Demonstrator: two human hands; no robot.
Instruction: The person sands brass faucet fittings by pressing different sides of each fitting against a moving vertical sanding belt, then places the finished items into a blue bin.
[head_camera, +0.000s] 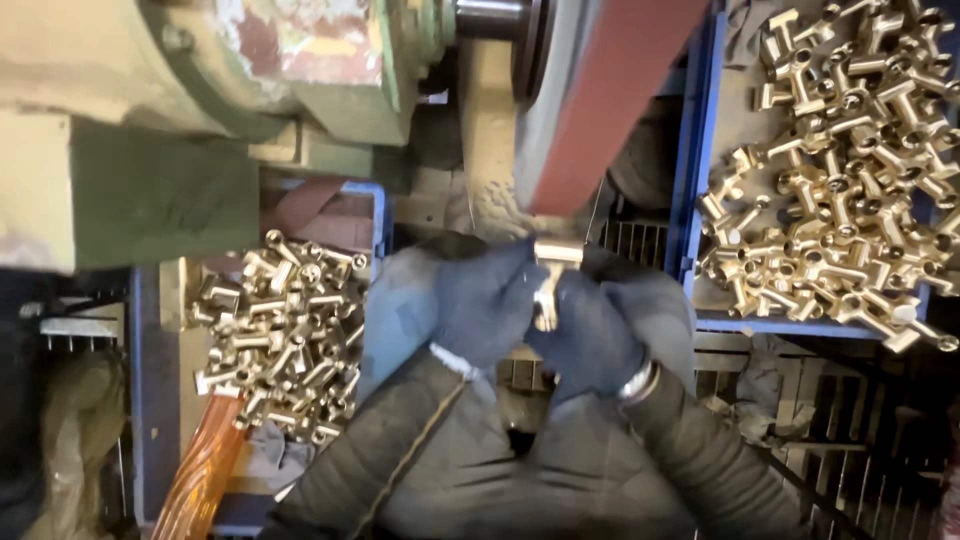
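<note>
Both gloved hands meet in the middle, forearms in dark quilted sleeves (520, 460) angling up from the lower edge. The left hand (485, 305) is curled tight around the stem of a brass fitting (553, 275), and the right hand (590, 335) closes on it from the other side, knuckles pressed near the left. The fitting's top sits against the lower end of the reddish sanding belt (610, 100) of the green machine (150, 150). A heap of brass fittings (285, 335) lies in a crate at left; another pile (840, 170) fills a blue tray (695, 150) at right
</note>
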